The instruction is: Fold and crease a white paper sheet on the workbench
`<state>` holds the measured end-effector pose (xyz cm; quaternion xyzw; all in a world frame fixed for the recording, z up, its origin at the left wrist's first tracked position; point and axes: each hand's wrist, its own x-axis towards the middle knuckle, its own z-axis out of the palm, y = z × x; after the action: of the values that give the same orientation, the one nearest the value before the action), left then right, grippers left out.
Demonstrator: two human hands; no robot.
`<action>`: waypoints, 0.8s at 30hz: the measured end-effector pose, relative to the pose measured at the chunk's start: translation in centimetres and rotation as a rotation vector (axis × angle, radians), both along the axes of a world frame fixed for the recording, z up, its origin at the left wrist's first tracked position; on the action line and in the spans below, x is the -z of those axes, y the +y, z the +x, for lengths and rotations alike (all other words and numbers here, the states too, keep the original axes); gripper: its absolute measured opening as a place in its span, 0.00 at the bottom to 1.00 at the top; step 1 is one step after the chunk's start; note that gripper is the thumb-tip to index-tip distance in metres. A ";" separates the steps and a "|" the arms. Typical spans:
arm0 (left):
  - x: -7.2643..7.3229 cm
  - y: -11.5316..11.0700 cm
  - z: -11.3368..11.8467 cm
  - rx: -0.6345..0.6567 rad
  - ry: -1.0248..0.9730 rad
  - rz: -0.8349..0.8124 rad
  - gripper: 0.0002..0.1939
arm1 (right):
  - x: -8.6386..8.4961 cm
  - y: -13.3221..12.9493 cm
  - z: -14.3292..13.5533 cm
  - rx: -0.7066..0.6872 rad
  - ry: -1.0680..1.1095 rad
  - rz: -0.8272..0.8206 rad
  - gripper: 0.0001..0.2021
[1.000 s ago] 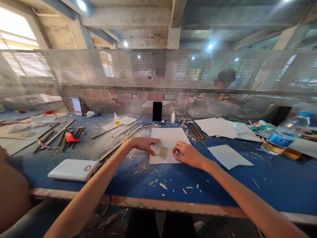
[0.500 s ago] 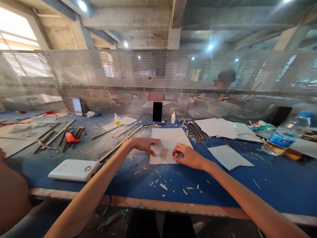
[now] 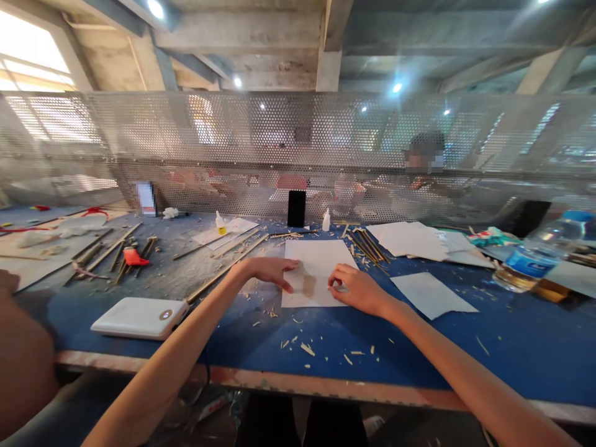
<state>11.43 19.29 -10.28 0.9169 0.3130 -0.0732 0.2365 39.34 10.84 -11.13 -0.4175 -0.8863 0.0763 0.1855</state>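
Observation:
A white sheet of paper [image 3: 307,254] lies flat on the blue tabletop in front of me. My left hand [image 3: 274,272] rests at its left edge, thumb and fingers apart, holding nothing. Over the right part of the same sheet is my right hand [image 3: 356,288], its fingers curled in toward the thumb. Whatever is between those fingertips, if anything, is too small to make out. A shadow falls on the paper between both hands. Wood shavings [image 3: 307,349] are scattered nearer the table's front edge.
A white power bank [image 3: 130,316] lies left of my left forearm. Behind the sheet stand a black phone [image 3: 297,209] and a small white bottle [image 3: 326,220]. Thin sticks [image 3: 370,246], more paper [image 3: 433,295] and a water bottle [image 3: 531,261] are rightward. Another person's arm [image 3: 23,354] shows at far left.
My right hand has shifted slightly to the right over the sheet, with its fingers still curled. My left hand has stayed in place.

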 end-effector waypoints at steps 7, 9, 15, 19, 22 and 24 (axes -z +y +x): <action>0.0 0.0 -0.1 0.000 0.003 0.004 0.51 | 0.2 0.3 0.2 -0.039 0.049 -0.078 0.03; -0.1 -0.1 0.0 -0.011 0.003 -0.001 0.52 | 0.3 0.3 0.1 -0.040 0.048 -0.061 0.03; -0.2 -0.2 0.0 -0.032 -0.010 -0.005 0.52 | 0.5 0.3 0.1 -0.069 0.036 -0.068 0.03; -0.1 -0.1 0.1 -0.016 -0.001 -0.010 0.51 | 0.5 0.6 0.3 -0.027 0.011 -0.016 0.03; -0.2 -0.2 0.1 -0.018 -0.011 -0.008 0.51 | 0.6 0.6 0.4 -0.059 0.031 -0.059 0.04; -0.2 -0.2 0.0 -0.023 -0.015 -0.010 0.52 | 0.6 0.6 0.4 -0.045 0.024 -0.045 0.04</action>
<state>11.47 19.08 -10.11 0.9127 0.3213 -0.0652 0.2441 39.78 11.46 -11.69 -0.4003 -0.8913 0.1053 0.1852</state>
